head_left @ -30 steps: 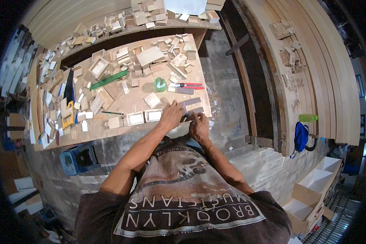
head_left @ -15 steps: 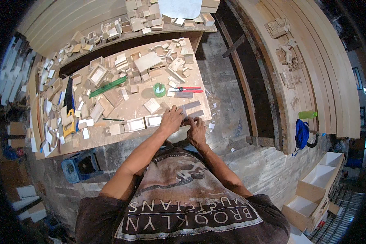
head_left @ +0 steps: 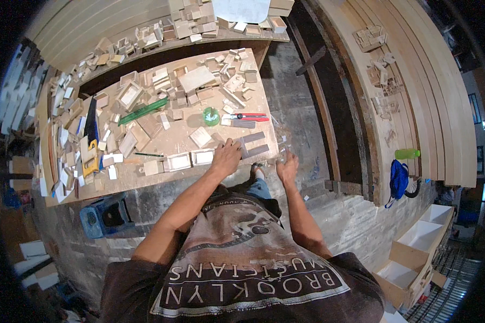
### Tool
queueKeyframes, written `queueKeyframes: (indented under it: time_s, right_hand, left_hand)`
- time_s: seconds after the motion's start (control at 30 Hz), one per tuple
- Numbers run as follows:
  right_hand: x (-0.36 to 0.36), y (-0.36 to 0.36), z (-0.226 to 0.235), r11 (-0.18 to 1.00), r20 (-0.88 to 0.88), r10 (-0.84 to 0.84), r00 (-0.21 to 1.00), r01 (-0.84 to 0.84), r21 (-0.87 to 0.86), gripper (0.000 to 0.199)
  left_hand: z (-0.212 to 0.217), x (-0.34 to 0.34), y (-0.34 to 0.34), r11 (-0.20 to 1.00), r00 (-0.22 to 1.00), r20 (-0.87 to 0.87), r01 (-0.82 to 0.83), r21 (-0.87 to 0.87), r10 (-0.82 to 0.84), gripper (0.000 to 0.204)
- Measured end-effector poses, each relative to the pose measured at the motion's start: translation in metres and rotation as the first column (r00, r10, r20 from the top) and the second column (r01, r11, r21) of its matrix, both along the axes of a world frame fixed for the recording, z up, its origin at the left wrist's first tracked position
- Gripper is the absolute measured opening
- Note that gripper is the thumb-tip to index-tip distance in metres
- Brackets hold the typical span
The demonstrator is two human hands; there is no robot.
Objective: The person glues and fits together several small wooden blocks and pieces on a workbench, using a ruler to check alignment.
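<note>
At the bench's (head_left: 161, 177) left edge lie a yellow-handled saw (head_left: 90, 148) and a heap of wood offcuts (head_left: 64, 124); a green ruler (head_left: 143, 111) sits mid-bench. By the front edge the left hand (head_left: 226, 158) rests palm down, fingers spread, beside two grey strips (head_left: 253, 144) near the right front corner. The right hand (head_left: 287, 167) hovers just off that corner, loosely curled; whether it holds anything cannot be told. Red-handled pliers (head_left: 248, 116) lie behind.

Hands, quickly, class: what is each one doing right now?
Left hand: resting palm down on the workbench near a grey strip; any grip cannot be told.
Right hand: at the bench's corner; open or closed cannot be told.
</note>
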State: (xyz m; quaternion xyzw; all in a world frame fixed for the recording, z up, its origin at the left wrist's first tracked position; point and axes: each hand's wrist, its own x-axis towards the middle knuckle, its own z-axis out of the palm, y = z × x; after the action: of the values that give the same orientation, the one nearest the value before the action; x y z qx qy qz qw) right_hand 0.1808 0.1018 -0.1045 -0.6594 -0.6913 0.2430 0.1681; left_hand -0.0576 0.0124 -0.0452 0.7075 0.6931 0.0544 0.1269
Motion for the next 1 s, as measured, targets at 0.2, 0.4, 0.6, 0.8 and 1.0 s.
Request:
queueKeyframes:
  time_s: [0.2,0.4,0.6,0.8,1.0]
  right_hand:
    - [0.013,0.012,-0.027,0.961,-0.01,0.253,0.967,-0.253,-0.115,0.057]
    - [0.024,0.059,-0.001,0.894,-0.138,0.446,0.884,-0.449,0.017,0.039]
    - [-0.061,0.102,0.035,0.713,-0.023,0.695,0.718,-0.686,0.144,0.03]
    - [-0.121,0.119,0.043,0.419,0.219,0.87,0.442,-0.896,0.146,0.036]
    - [-0.136,0.134,0.038,0.289,0.295,0.903,0.312,-0.95,0.12,0.039]
  left_hand:
    - [0.0,0.002,0.006,1.0,1.0,-0.022,-0.017,-0.018,0.016,0.02]
    - [-0.004,0.005,0.007,0.997,0.996,-0.081,-0.043,-0.07,0.038,0.03]
    - [0.0,0.021,0.008,0.984,0.985,-0.04,-0.169,-0.054,0.167,0.018]
    - [0.005,0.038,0.006,0.947,0.947,-0.078,-0.317,-0.056,0.312,0.023]
    - [0.01,0.05,0.013,0.884,0.9,-0.031,-0.433,-0.175,0.435,0.037]
